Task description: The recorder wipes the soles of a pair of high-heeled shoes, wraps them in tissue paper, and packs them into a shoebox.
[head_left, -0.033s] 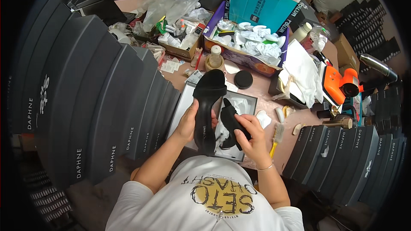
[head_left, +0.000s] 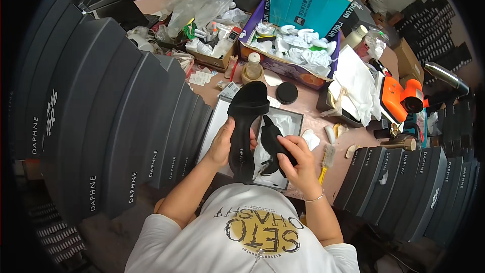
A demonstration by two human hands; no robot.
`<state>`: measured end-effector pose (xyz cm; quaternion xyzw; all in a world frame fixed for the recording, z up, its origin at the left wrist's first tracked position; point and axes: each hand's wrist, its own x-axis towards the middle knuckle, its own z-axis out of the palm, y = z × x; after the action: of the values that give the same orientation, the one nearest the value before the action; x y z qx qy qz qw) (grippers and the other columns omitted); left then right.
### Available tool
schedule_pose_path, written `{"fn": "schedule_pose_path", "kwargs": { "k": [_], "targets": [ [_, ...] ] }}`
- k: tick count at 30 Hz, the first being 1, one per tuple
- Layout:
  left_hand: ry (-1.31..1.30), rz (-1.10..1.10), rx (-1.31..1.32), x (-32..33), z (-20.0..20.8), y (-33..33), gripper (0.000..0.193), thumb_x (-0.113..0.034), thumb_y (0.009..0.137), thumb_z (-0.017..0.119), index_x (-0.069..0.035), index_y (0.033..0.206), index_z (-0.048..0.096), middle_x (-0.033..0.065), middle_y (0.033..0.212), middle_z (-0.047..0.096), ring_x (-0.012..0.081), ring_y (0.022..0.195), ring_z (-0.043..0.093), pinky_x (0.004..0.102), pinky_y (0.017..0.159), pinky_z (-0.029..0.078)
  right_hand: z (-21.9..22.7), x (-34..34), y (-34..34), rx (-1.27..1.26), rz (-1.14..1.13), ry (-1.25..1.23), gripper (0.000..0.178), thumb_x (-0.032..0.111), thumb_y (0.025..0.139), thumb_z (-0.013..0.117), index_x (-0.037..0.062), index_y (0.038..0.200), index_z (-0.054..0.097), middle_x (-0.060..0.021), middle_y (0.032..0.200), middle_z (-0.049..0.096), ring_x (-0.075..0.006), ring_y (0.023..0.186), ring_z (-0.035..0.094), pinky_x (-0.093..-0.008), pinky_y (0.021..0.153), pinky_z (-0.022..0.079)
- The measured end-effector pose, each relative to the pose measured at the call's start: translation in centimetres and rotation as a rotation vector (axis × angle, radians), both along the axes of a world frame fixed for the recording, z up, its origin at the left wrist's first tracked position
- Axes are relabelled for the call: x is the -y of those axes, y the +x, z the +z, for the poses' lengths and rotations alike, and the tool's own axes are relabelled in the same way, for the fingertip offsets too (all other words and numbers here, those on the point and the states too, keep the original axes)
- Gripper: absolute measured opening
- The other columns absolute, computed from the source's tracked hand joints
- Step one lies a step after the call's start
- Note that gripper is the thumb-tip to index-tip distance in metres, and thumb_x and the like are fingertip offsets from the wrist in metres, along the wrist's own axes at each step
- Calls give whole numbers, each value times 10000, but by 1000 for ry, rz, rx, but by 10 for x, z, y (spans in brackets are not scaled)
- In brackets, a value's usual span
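Observation:
My left hand is closed around a black open-toe sandal, held upright with its footbed toward me and a wide strap across its toe end. Beside it, my right hand pinches a soft-looking black piece with a pointed upper end. Whether that piece belongs to the same sandal or is separate, I cannot tell. Beneath both hands lies an open grey-edged shoe box with white tissue paper in it.
Stacked dark shoe boxes rise at left and right. Behind stand a purple carton of crumpled paper, a bottle and a round black lid. A yellow-handled brush and an orange device lie to the right.

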<state>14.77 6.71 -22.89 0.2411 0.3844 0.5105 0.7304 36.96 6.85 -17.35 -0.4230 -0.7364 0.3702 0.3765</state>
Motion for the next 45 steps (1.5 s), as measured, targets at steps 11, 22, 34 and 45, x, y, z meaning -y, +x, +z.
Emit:
{"fn": "schedule_pose_path", "kwargs": {
  "k": [11, 22, 34, 45],
  "targets": [
    [377, 29, -369, 2, 39, 25, 420, -286, 943, 550, -3, 1233, 440, 42, 881, 567, 102, 758, 548, 245, 722, 469, -28, 28, -16, 203, 83, 313, 367, 36, 707, 657, 24, 1072, 620, -120, 1011, 561, -259, 898, 557, -355, 757, 453],
    [747, -22, -885, 2, 22, 31, 331, -92, 927, 513, 12, 1238, 474, 115, 915, 625, 161, 825, 625, 304, 759, 506, -52, 21, -41, -30, 415, -367, 299, 47, 796, 463, -51, 1021, 634, -162, 950, 624, -321, 881, 588, -374, 811, 460],
    [636, 216, -375, -8, 45, 36, 578, -480, 951, 428, 53, 1160, 509, 120, 946, 616, 190, 835, 623, 312, 761, 502, -23, -5, -20, 33, 92, -181, 322, 175, 842, 629, -17, 1092, 564, -207, 968, 566, -375, 886, 566, -382, 780, 463],
    [-111, 5, 292, 37, 0, 13, 712, -559, 879, 492, -41, 1358, 396, 94, 1239, 546, 223, 1159, 524, 376, 998, 404, -17, -11, -18, 77, 121, -71, 176, 73, 834, 576, -21, 981, 591, -190, 840, 563, -368, 790, 571, -395, 706, 466]
  ]
}}
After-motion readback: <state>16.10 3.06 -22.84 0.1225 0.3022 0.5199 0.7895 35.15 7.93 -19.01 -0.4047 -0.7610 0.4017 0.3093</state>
